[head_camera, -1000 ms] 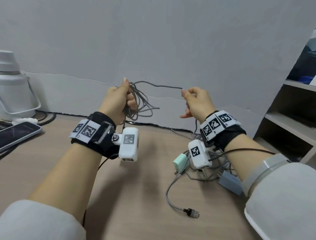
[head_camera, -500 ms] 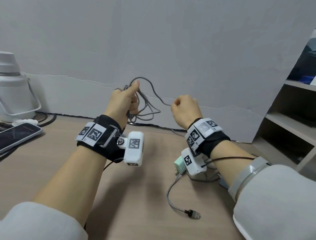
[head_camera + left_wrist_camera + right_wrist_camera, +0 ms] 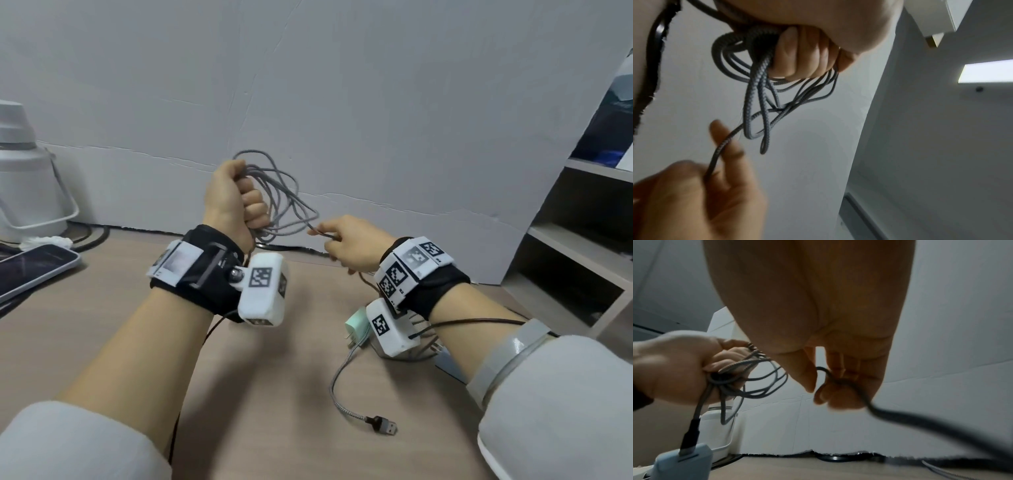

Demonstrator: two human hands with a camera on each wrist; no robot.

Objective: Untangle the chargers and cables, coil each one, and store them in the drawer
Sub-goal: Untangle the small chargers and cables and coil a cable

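Winding on another turn, the left hand sits clenched around a bundle of loops of the grey braided cable, held up in front of the wall above the counter. A second ago the right hand was out wide and level with the left, drawing the strand taut; now it has dropped lower and come in close, just beside the hanging loops, with the cable pinched between thumb and fingertips. The bundle looks fuller than before, so one more loop seems to have gone on.

From the left wrist view the loops hang unevenly below the curled fingers, some long, some short: it is a loose hank, not a tidy coil. The right wrist view shows the free strand running from the pinch away toward the counter, so there is cable left to gather. It also shows a plug at one end seated in a pale blue charger block that hangs below the left fist.

Still waiting on the counter under the right wrist: a mint-green charger, a tangle of wires partly hidden by the arm, and a silver braided cable with a USB plug. No drawer shows in any view. My read: this is midway through coiling the first cable, with untangling of the rest and all storing not yet done. A phone lies at the far left.
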